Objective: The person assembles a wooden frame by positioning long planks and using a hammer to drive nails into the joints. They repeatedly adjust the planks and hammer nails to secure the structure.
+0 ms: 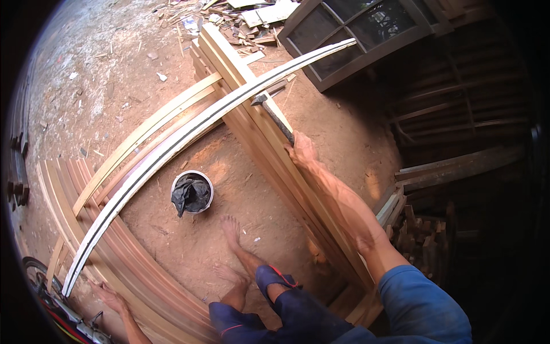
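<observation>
A long white wooden strip (172,142) with a dark groove along it lies across two stacks of timber. In my right hand (303,148) I grip a hammer (278,119) by its handle. The hammer head is beside the strip, over the right-hand timber stack (286,183); whether it touches the strip, I cannot tell. My left hand (109,296) rests at the outer edge of the left-hand timber stack (132,252), near the strip's lower end. Its fingers look stretched out, with nothing visible in them.
Between the stacks stands a white bucket (209,182) with black plastic inside, just beyond my bare feet (231,232). Another pale plank (149,129) also bridges the stacks. A glazed frame (344,69) leans far right, scrap wood (252,34) lies behind, and a bicycle (40,275) is lower left.
</observation>
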{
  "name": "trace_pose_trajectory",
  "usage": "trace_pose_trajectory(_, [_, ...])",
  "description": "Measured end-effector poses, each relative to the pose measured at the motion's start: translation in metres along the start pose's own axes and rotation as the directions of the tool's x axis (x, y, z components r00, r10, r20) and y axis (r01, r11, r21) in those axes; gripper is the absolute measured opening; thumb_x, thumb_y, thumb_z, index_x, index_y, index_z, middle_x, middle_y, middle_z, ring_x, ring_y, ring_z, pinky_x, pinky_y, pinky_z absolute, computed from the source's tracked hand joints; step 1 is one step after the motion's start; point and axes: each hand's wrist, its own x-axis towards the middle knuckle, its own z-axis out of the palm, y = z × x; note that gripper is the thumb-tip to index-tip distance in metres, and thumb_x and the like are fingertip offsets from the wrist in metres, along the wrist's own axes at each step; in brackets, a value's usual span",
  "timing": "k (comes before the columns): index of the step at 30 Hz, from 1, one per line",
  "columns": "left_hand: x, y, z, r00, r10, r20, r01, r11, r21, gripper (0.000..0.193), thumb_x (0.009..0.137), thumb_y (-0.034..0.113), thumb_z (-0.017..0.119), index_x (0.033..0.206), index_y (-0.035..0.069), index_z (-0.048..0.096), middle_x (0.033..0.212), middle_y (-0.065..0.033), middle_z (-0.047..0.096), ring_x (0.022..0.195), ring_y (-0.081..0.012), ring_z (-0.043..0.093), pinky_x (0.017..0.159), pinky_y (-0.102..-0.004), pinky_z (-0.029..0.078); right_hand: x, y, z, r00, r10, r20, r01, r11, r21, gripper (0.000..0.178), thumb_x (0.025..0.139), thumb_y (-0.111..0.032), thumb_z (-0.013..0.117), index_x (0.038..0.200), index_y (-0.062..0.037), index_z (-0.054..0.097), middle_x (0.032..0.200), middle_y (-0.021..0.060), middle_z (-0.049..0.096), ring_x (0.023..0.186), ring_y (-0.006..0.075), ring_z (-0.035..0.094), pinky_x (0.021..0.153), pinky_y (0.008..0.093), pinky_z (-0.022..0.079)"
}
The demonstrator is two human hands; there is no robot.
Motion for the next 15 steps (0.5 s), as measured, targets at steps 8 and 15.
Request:
trace_pose_trajectory(8, [-0.02, -0.004, -0.016, 0.998, 0.05, 0.028, -0.05, 0.999, 0.0, 0.065, 0.1, 0.001, 0.05, 0.158, 0.005, 0.022, 0.11, -0.0205, 0.059, 0.098, -0.0367, 0.059, 0.089, -0.0452, 0.046, -0.024, 0.013, -0.003, 1.0, 0.014, 0.024, -0.014, 1.0, 0.0, 0.035, 0.089, -0.029, 0.071, 0.104, -0.0015, 0.057, 0.106, 0.0232, 0.065, 0.102, 0.042, 0.062, 0.086, 0.0504, 0.049])
trace_pose_trajectory(15, [-0.073, -0.017, -0.033, 0.994, -0.043, 0.102, 0.052, 0.994, -0.093, 0.065, 0.099, 0.0, 0.049, 0.158, 0.005, 0.022, 0.107, -0.0202, 0.058, 0.098, -0.0363, 0.057, 0.092, -0.0436, 0.045, -0.065, 0.036, -0.003, 0.998, 0.053, 0.042, -0.053, 0.999, 0.0, 0.035, 0.089, -0.029, 0.071, 0.104, -0.0007, 0.057, 0.105, 0.0231, 0.065, 0.101, 0.0414, 0.063, 0.084, 0.0504, 0.049])
